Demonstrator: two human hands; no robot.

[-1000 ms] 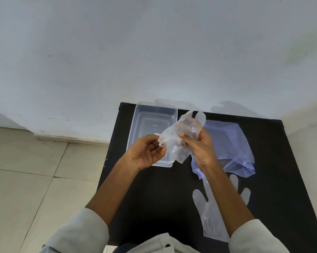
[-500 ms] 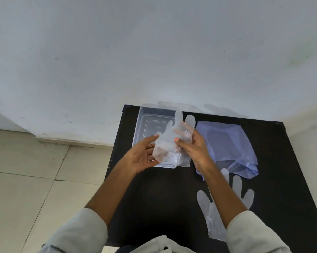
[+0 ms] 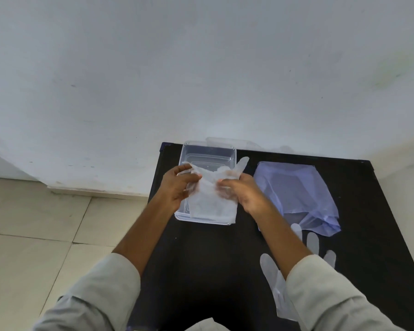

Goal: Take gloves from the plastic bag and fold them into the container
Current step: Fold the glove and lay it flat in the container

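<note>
Two gloves in view, one bag, one container. Nearest me: spare glove (image 3: pixel 276 290) flat on the table (image 3: pixel 201 271), partly under my right sleeve, fingers pointing away. Parked there so it's ready, I'd guess next in line.

Further out, my left hand (image 3: pixel 177 188) and right hand (image 3: pixel 243 194) hold the second glove (image 3: pixel 212 199) between them, directly over the container (image 3: pixel 208 151). Both hands pinched shut on the film: left grips the left edge, right the right edge, glove sheet stretched and draped down between. One glove finger sticks up past my right thumb. Held over the tub so the fold can drop straight in; fold looks half done, not yet released.

Right of the container, well apart from it, the blue bag (image 3: pixel 299 194) lies slack on the table. Can't tell whether more gloves are inside.

Container sits at the far-left table edge, against the wall (image 3: pixel 201 68); can't tell if anything lies under the draped glove.
</note>
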